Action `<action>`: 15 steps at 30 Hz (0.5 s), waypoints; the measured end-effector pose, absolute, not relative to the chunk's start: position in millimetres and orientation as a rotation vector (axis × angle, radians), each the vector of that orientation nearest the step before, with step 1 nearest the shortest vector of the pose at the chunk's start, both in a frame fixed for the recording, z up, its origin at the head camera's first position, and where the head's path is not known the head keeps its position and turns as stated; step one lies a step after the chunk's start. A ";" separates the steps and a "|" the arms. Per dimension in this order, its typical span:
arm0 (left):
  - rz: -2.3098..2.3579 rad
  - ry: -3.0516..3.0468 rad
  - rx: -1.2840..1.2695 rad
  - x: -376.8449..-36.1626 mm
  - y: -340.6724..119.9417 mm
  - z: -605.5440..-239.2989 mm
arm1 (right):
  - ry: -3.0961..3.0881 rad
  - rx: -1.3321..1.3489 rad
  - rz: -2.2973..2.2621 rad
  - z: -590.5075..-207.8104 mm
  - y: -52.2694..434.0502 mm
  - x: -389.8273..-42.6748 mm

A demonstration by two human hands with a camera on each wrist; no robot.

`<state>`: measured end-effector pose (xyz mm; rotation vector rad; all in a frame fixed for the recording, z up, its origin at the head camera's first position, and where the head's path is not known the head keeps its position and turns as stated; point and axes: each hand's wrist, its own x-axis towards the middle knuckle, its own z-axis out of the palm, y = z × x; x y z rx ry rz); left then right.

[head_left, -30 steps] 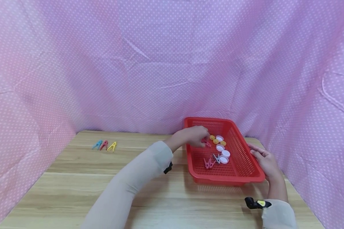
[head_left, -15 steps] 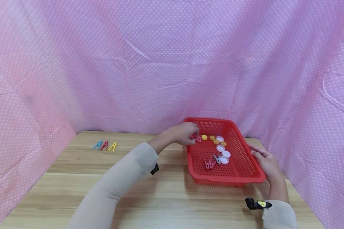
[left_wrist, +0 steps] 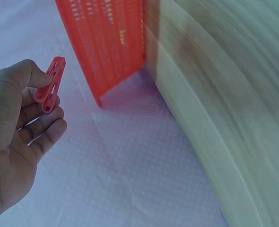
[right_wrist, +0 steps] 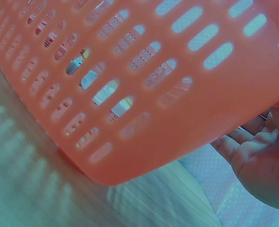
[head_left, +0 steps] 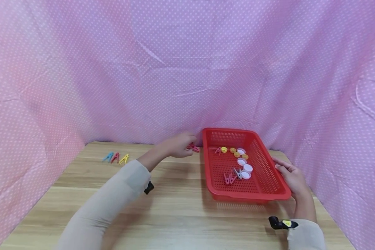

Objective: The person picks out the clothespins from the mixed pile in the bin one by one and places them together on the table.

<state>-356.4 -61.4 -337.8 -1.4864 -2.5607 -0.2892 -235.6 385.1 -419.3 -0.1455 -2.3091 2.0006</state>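
Note:
My left hand (head_left: 182, 145) pinches a pinkish-red clothespin (left_wrist: 51, 85) between thumb and fingers, above the table just left of the red basket (head_left: 208, 173). In the left wrist view, the clothespin's handle ends face the palm. My right hand (head_left: 293, 178) grips the basket's right rim, thumb at the edge; its fingers are partly hidden behind the basket wall in the right wrist view. Inside the basket lie a pink clothespin (head_left: 218, 150) near the left wall, two more pink clothespins (head_left: 229, 178) and a grey clothespin (head_left: 238, 173) at the front.
Several yellow caps (head_left: 224, 150) and white caps (head_left: 248, 168) lie in the basket. On the wooden table (head_left: 162, 205), a blue clothespin (head_left: 108, 157), a red clothespin (head_left: 115, 158) and a yellow clothespin (head_left: 124, 159) form a row at the back left. Pink dotted cloth (head_left: 187, 69) hangs behind.
My left hand has lifted a pinkish-red clothespin out of the basket and moved left over the rim, leaving another clothespin beside the yellow cap. The right hand stays on the rim.

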 end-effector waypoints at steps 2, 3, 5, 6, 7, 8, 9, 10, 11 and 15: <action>-0.299 -2.582 -1.455 -354.3 -72.4 -338.4 | -2.310 -0.146 2.000 -419.2 385.4 -235.2; -0.308 -2.596 -1.437 -353.0 -78.1 -338.8 | -2.308 -0.146 2.002 -419.2 385.5 -235.1; -0.316 -2.625 -1.399 -351.0 -90.1 -340.2 | -2.312 -0.150 1.997 -419.1 385.8 -235.0; -0.325 -2.636 -1.383 -350.0 -96.2 -341.0 | -2.315 -0.156 1.994 -418.9 385.6 -234.9; -0.327 -2.650 -1.364 -349.3 -102.5 -342.6 | -2.317 -0.163 1.994 -418.9 385.6 -234.8; -0.324 -2.667 -1.338 -348.4 -108.9 -343.9 | -2.317 -0.165 1.995 -418.8 385.6 -234.9; -0.320 -2.681 -1.315 -348.1 -115.2 -345.5 | -2.317 -0.167 1.996 -418.6 385.4 -235.0; -0.316 -2.697 -1.291 -348.0 -121.4 -347.4 | -2.315 -0.166 1.999 -418.4 385.2 -234.9; -0.317 -2.715 -1.269 -348.2 -127.7 -349.4 | -2.314 -0.162 2.003 -418.3 385.1 -235.1; -0.335 -2.763 -1.203 -350.4 -152.9 -357.9 | -2.285 -0.141 2.030 -418.2 384.3 -235.3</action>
